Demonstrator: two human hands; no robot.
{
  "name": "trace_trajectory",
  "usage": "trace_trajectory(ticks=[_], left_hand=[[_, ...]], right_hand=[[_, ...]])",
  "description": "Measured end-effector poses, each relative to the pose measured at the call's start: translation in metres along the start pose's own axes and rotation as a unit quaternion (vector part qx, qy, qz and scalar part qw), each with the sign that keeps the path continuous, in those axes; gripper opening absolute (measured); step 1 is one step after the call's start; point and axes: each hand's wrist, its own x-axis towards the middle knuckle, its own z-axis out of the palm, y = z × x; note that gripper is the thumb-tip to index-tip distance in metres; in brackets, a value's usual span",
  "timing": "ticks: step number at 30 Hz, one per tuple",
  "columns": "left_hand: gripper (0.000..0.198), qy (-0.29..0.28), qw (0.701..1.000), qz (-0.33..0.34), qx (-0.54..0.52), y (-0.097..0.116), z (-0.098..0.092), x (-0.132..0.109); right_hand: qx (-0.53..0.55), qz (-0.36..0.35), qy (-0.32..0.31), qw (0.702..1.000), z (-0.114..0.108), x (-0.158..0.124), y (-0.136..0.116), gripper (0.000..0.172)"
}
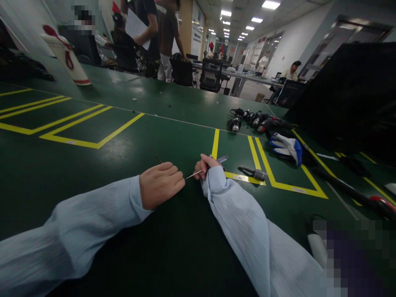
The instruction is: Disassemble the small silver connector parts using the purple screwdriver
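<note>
My right hand is closed around a screwdriver with a clear-looking handle. The handle pokes out past the thumb, and the thin metal shaft slants down left toward my other hand. Opposite it, my left hand is curled shut with its back facing up. A small dark tip shows above the left knuckles; the rest of what those fingers hold is hidden. Both hands are low over the green table. Just right of my right hand lies a tool with a grey handle and dark prongs, across a yellow tape line.
Yellow tape outlines mark the table. Blue-and-white gloves lie at the right, with black-and-silver tool parts behind them. A white cup stands far left. A large black object fills the right side. People and chairs are beyond.
</note>
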Motion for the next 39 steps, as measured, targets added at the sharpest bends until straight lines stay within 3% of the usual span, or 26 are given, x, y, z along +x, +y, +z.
trace_trajectory(ticks=[4,9,15,18,22,27,30,34,36,39], left_hand=[[0.031,0.006,0.999,0.030,-0.024,0.001,-0.001,-0.004],[0.026,-0.007,0.990,0.004,-0.139,-0.014,0.004,-0.017],[0.022,0.032,0.919,-0.130,-0.372,-0.038,0.019,-0.042],[0.028,0.058,0.886,-0.184,-0.422,-0.039,0.026,-0.049],[0.029,0.069,0.873,-0.200,-0.439,-0.037,0.029,-0.051],[0.029,0.065,0.881,-0.180,-0.433,-0.037,0.025,-0.051],[0.024,0.058,0.910,-0.118,-0.393,-0.034,0.016,-0.049],[0.022,0.060,0.981,-0.020,-0.182,-0.016,0.000,-0.039],[0.026,0.078,0.994,0.011,-0.078,-0.002,-0.005,-0.034],[0.028,0.121,0.992,0.026,-0.011,0.012,-0.005,-0.031]], right_hand=[[0.042,0.001,-0.012,0.999,-0.004,0.001,-0.001,0.043],[0.017,-0.013,0.035,0.999,0.000,-0.001,0.002,0.044],[-0.087,-0.003,0.054,0.995,0.003,-0.009,0.002,0.042],[-0.136,-0.007,0.051,0.989,0.006,-0.020,0.001,0.034],[-0.158,-0.043,0.067,0.984,0.015,-0.036,0.003,0.024],[-0.162,-0.064,0.081,0.981,0.023,-0.047,0.007,0.023],[-0.129,-0.034,0.072,0.988,0.022,-0.051,0.007,0.028],[-0.126,-0.043,0.118,0.984,0.021,-0.055,0.007,0.030],[-0.151,-0.063,0.149,0.975,0.021,-0.057,0.008,0.024],[-0.208,-0.091,0.176,0.958,0.023,-0.059,0.011,0.021]])
